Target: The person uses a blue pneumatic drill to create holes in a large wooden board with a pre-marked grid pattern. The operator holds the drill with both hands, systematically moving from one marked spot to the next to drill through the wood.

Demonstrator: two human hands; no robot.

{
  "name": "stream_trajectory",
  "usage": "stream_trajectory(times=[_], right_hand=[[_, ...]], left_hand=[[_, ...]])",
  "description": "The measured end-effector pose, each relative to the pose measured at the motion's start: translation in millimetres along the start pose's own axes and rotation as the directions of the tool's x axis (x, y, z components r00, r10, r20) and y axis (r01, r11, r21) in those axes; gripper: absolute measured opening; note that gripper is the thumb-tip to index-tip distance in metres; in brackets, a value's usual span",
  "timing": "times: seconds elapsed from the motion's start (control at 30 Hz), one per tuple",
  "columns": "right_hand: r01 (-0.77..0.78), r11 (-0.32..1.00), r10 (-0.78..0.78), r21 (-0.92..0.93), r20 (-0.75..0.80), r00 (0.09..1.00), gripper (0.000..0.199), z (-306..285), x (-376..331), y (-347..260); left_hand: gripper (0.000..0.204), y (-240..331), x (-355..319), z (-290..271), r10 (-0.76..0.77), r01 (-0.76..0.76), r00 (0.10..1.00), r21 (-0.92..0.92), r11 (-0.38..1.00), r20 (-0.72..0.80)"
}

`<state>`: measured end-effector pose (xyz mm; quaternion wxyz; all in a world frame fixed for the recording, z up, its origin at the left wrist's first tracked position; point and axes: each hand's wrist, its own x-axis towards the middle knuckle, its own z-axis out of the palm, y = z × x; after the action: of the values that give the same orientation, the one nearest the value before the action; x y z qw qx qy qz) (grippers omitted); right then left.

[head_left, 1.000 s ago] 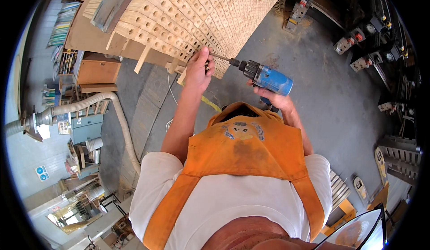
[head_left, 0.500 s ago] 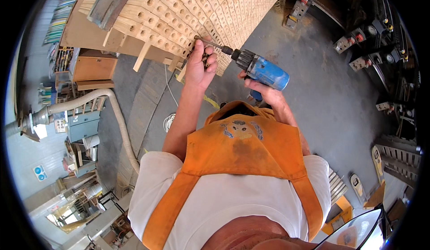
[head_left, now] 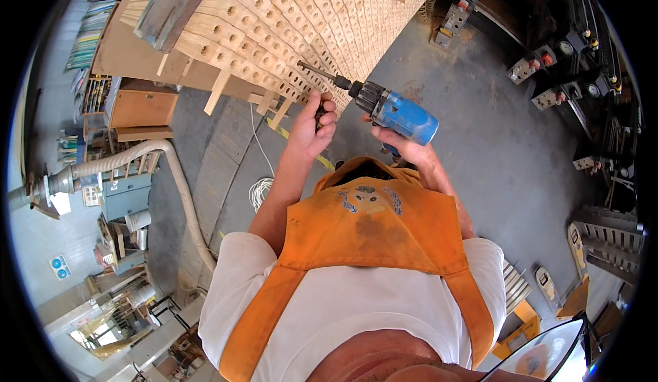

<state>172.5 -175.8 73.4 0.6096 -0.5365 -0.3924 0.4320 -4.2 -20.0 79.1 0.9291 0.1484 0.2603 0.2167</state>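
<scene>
Open grey floor [head_left: 493,163] R of wood stack [head_left: 274,22]; stack's near edge ends just beyond L hand [head_left: 310,132]. Cable coil [head_left: 259,193] on floor, near L. Blue drill [head_left: 409,118], scuffed, is mid-scene, R of L hand; long bit [head_left: 317,71] points far L, tip over stack, contact unclear. R hand [head_left: 411,149] wraps drill grip, fingers mostly hidden. L fingers curl round small dark pcs [head_left: 319,115]. Stack = pale grained strips w/ rows of round holes.

Open room over floor [head_left: 493,169] right of drill [head_left: 409,119], holed boards [head_left: 274,22] blocking far side, slats [head_left: 218,92] jutting at left, narrow gap between left grip [head_left: 312,128] and drill.
</scene>
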Motion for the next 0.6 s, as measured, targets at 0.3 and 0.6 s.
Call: stream_trajectory(times=[0.3, 0.6], right_hand=[[-0.074, 0.978, 0.085, 0.197, -0.045, 0.995, 0.034, -19, -19, 2], [-0.124, 0.964, 0.090, 0.233, 0.151, 0.984, 0.027, -60, -11, -3]], left_hand=[[0.026, 5, 1, 16, 0.205, -0.164, 0.973, 0.300, 0.940, -0.109], [0.030, 4, 13, 36, 0.217, -0.197, 0.975, 0.272, 0.942, -0.044]])
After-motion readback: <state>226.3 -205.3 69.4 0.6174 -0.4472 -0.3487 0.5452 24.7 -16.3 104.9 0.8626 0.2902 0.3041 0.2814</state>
